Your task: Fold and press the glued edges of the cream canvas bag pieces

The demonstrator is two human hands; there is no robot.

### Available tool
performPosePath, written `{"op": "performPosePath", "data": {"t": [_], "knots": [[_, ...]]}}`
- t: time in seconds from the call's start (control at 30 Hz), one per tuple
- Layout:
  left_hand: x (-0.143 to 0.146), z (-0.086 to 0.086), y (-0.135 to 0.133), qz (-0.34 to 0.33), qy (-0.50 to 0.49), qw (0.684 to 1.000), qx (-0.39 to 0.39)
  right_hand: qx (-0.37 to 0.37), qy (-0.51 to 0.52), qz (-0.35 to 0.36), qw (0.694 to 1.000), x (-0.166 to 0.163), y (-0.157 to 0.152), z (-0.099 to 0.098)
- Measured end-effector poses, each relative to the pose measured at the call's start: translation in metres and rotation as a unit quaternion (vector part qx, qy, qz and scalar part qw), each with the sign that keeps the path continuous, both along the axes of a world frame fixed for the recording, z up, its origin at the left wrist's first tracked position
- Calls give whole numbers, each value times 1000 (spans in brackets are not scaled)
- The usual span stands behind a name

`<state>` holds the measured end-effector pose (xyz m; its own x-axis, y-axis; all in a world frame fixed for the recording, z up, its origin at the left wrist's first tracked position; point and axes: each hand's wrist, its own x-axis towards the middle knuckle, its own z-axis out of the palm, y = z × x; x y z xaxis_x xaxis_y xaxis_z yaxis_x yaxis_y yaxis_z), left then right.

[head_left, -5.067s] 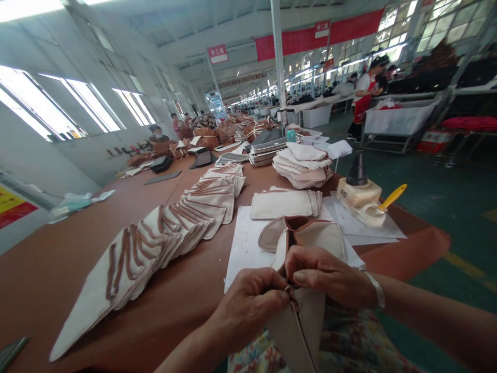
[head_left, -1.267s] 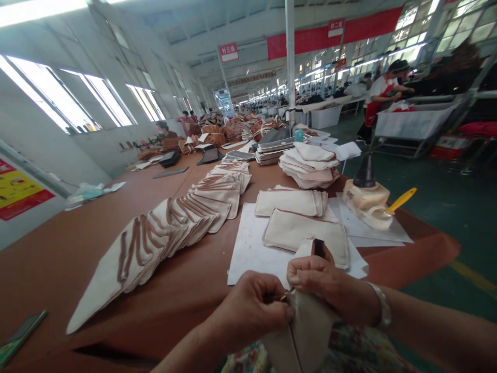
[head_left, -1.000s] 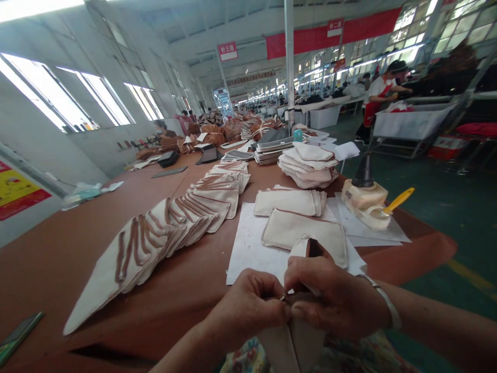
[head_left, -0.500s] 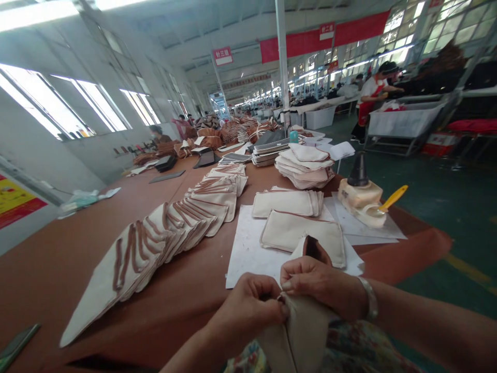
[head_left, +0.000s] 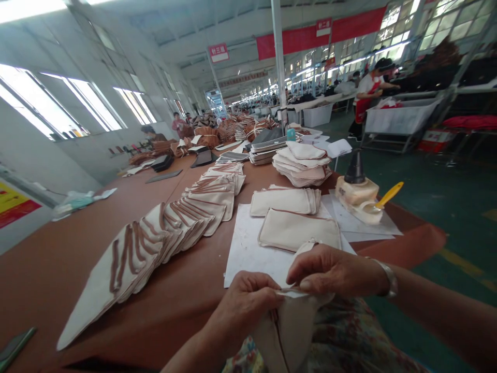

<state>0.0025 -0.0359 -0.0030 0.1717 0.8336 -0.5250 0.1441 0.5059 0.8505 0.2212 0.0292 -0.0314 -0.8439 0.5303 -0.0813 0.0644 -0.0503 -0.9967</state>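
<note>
Both hands grasp one cream piece (head_left: 295, 324) in the head view, just nearer the wearer than the white sheet (head_left: 244, 254): the left hand (head_left: 248, 300) pinches its upper edge between thumb and bent forefinger, and the right hand (head_left: 337, 272) grips farther along the same edge, covering part of the piece. A brown-edged slit runs down the piece, which hangs before patterned cloth (head_left: 345, 331). On the white sheet lies a cream pouch (head_left: 298, 230), its near edge partly behind the right hand, with a small stack of pouches (head_left: 281, 202) at the sheet's far edge. Left of the sheet, a long fanned row of cream pieces (head_left: 194, 217) takes up much of the brown surface (head_left: 182, 316). Beyond the sheet stands a pile of cream pieces (head_left: 301, 168), and behind it a stack of dark panels (head_left: 267, 150). To the sheet's right sits a pale plastic container (head_left: 351, 191) topped by a black cone (head_left: 355, 168); a yellow-handled brush (head_left: 390, 194) rests in its side cup (head_left: 370, 212), whose contents cannot be made out. Far beyond the sheet to the right, a wheeled-looking white bin (head_left: 402, 119) holds red and white material (head_left: 389, 103), beside a person in a red apron (head_left: 365, 98).
</note>
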Motion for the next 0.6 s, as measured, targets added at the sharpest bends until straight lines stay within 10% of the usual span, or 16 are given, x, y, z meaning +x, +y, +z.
{"op": "performPosePath", "data": {"t": [0.37, 0.6], "knots": [[-10, 1, 0, -49, -61, 996, 40, 149, -56, -32, 987, -11, -15, 9], [-18, 0, 1, -65, -57, 996, 34, 90, 6, -18, 996, -8, -19, 4]]}}
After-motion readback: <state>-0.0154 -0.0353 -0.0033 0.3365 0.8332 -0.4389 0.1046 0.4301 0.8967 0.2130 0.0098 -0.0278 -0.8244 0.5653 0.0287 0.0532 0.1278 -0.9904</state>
